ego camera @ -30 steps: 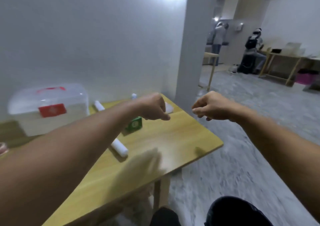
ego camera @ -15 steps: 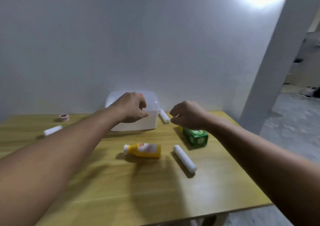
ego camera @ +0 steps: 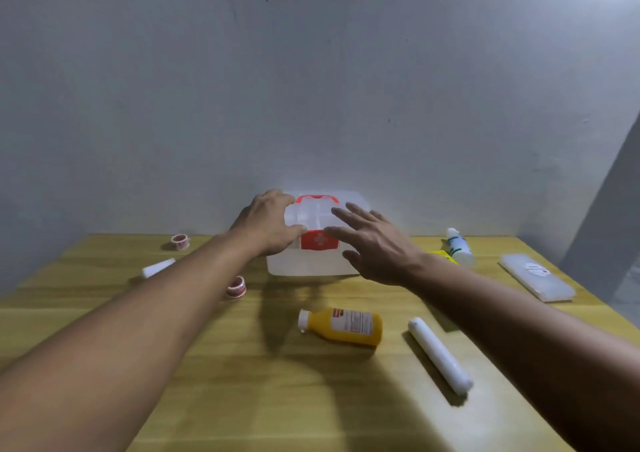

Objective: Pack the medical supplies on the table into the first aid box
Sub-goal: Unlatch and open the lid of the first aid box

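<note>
While lid shut, nothing packed; findings, left to right:

Far tape (ego camera: 180, 242): by the wall, well apart from box; loose.
Short roll (ego camera: 158, 268): lying flat near left edge of table (ego camera: 225, 382).
Near tape (ego camera: 236, 287): just under left forearm, unpacked.
Left hand (ego camera: 268, 224): fingers curled over box's left corner, thumb at front; judged to steady it for opening.
Box (ego camera: 311, 264): closed, centre back, near wall; red latch (ego camera: 319, 240) facing forward.
Right hand (ego camera: 375, 243): open, fingers spread, empty; hovering at box's right front, contact unclear.
Bottle (ego camera: 343, 325): on its side, in front of box.
Long roll (ego camera: 439, 354): flat, right of bottle.
Spray (ego camera: 459, 247): lying beyond right wrist.
Packet (ego camera: 536, 281): flat, far right.
</note>
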`<state>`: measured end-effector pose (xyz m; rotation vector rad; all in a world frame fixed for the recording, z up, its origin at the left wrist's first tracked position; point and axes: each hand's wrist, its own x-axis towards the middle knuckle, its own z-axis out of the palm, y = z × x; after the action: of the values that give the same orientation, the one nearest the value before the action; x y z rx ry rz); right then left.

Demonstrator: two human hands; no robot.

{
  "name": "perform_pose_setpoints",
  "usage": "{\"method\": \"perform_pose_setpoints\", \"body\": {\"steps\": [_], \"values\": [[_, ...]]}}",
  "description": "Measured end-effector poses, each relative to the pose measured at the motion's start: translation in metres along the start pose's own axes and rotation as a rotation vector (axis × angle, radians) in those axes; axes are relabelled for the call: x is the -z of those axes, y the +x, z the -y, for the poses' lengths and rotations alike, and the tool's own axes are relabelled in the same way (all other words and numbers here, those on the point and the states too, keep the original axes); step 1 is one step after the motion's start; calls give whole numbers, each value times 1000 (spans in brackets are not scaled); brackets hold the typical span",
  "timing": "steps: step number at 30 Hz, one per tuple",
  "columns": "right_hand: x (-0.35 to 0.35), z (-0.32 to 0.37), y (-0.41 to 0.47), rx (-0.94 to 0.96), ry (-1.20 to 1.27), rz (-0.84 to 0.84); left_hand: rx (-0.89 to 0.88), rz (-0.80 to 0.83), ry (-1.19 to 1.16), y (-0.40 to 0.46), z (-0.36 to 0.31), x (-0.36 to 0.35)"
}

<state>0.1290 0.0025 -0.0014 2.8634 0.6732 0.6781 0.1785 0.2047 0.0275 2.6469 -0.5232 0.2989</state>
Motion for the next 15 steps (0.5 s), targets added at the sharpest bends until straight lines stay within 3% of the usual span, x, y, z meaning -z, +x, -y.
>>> {"method": "perform_pose_setpoints", "body": {"steps": [8, 15], "values": [[-29, -8, 3, 8, -104, -34, 49, 24, 7, 14, 8, -14], [-51, -2, 7, -25, -100, -243, 67, -21, -47, 17, 16, -23]]}}
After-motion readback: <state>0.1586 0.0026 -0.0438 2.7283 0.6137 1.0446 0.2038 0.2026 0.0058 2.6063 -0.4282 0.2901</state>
